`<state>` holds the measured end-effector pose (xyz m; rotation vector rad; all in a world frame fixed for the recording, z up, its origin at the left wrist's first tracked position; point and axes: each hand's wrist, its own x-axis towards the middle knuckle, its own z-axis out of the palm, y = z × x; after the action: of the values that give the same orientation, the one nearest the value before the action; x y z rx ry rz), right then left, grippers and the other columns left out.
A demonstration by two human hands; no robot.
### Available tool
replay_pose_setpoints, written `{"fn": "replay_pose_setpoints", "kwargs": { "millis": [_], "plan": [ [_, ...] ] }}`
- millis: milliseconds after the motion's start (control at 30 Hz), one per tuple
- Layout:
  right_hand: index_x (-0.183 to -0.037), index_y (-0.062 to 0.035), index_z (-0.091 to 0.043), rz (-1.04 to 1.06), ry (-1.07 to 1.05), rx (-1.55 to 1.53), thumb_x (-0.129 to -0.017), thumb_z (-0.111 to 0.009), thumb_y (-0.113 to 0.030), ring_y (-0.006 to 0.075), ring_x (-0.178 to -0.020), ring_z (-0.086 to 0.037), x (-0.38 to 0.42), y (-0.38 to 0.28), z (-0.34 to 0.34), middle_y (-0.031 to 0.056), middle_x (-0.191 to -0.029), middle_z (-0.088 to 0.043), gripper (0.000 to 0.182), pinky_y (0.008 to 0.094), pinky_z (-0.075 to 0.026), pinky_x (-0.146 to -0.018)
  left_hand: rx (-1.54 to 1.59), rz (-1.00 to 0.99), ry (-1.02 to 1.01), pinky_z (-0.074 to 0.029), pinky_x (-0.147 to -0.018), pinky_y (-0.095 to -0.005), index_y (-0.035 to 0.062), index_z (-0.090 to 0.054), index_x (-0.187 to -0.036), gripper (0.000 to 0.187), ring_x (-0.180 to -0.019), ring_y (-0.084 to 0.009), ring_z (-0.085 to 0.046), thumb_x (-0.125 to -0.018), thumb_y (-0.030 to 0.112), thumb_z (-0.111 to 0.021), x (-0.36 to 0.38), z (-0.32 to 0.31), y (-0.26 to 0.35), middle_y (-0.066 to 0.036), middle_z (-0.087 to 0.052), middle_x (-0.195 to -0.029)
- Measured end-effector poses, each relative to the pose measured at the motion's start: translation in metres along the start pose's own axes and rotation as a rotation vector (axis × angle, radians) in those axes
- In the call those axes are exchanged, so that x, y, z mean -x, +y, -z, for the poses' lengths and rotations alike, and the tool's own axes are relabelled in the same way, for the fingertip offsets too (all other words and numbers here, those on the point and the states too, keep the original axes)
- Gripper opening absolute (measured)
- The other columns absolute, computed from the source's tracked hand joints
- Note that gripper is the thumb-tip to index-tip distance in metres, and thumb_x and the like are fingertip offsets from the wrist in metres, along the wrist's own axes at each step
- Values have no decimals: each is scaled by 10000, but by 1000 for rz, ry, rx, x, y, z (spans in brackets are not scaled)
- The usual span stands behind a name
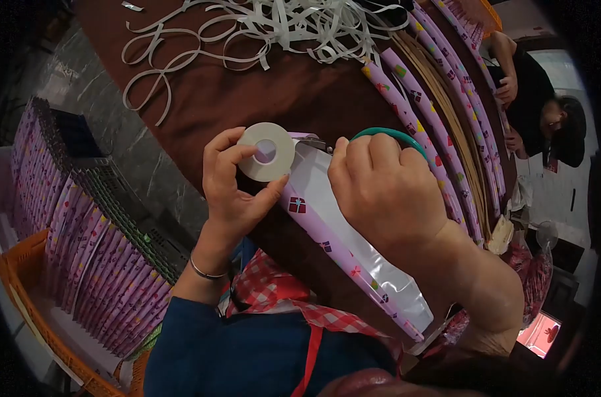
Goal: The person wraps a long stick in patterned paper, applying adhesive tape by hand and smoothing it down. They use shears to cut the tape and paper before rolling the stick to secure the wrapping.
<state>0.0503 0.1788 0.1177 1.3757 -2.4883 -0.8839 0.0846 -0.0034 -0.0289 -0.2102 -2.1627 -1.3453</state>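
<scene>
My left hand (231, 178) grips a roll of white tape (267, 152), its fingers on the rim and hole. Teal-handled scissors (396, 134) are in my right hand (383, 185), closed round them; their metal blades point left toward the roll. Below both hands lies a purple patterned wrapping sheet (343, 255), its shiny white side up, with a rolled purple edge running down to the lower right. My right hand covers part of this sheet.
White curled strips (300, 30) lie at the top of the brown cloth (201, 92). Long purple rolls (413, 119) curve along the right. Orange crates (29, 255) of purple rolls (108, 264) stand at left. Another person (538, 99) is at upper right.
</scene>
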Motion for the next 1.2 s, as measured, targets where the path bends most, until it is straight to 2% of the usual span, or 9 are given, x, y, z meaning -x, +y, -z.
{"fn": "replay_pose_setpoints", "kwargs": {
  "millis": [333,567,733,833,933,967,1000,1067,1200],
  "plan": [
    [-1004,-32,-666,1,-27,7,-776,-633,-144,193,-701,-528,0,-1,-1,48,-738,-544,255,296,-371,-516,11,0,-37,-458,-904,-370,49,-540,-1056,528,-1063,-296,-569,-617,92,-831,1,1,-3,-180,-536,-1183],
    [-980,-30,-626,-21,-18,-15,-751,-625,-159,211,-736,-524,3,1,-7,61,-755,-541,262,308,-398,-551,126,112,62,-432,-959,-378,52,-520,-1095,523,-1156,-300,-521,-662,92,-812,8,-1,-10,-196,-486,-1262],
    [-1046,-33,-585,-58,90,-57,-776,-580,-164,252,-850,-534,8,10,-18,97,-860,-546,300,375,-476,-767,-29,89,4,-428,-970,-388,45,-518,-1094,507,-1167,-318,-514,-679,94,-805,3,0,-4,-202,-482,-1271],
    [-1065,-50,-569,-80,112,-98,-799,-577,-198,264,-843,-506,18,17,-25,87,-883,-545,304,393,-458,-778,-61,70,-23,-426,-971,-378,53,-481,-1141,529,-1184,-284,-499,-713,83,-791,5,1,-6,-177,-446,-1319],
    [-1073,-38,-572,-248,150,-261,-780,-607,-155,256,-843,-523,40,23,-41,106,-893,-554,317,374,-473,-760,-69,80,-20,-427,-968,-374,53,-485,-1139,527,-1175,-277,-505,-711,83,-791,4,-1,-6,-175,-448,-1318],
    [-1092,-26,-573,-324,102,-330,-745,-670,-135,278,-868,-533,49,25,-48,127,-921,-560,377,371,-479,-765,-26,99,5,-427,-969,-380,48,-503,-1119,520,-1164,-296,-514,-695,96,-800,4,-2,-6,-186,-466,-1298],
    [-1092,-26,-573,-325,103,-329,-745,-670,-135,278,-868,-533,62,25,-59,127,-921,-560,377,371,-479,-765,16,118,28,-428,-970,-385,42,-521,-1100,515,-1154,-316,-524,-679,109,-810,5,-2,-7,-198,-483,-1277],
    [-1185,-11,-556,-496,-29,-450,-730,-725,-140,305,-925,-537,90,24,-84,148,-969,-565,502,384,-482,-818,25,123,31,-429,-966,-383,43,-519,-1102,513,-1153,-311,-524,-685,112,-810,5,-2,-8,-192,-484,-1279],
    [-1282,-5,-512,-627,-205,-526,-742,-754,-172,316,-999,-534,129,19,-116,159,-1027,-572,615,403,-470,-884,116,176,31,-431,-956,-369,46,-511,-1113,499,-1155,-283,-520,-711,107,-800,6,-2,-11,-178,-482,-1293]
  ]
}}
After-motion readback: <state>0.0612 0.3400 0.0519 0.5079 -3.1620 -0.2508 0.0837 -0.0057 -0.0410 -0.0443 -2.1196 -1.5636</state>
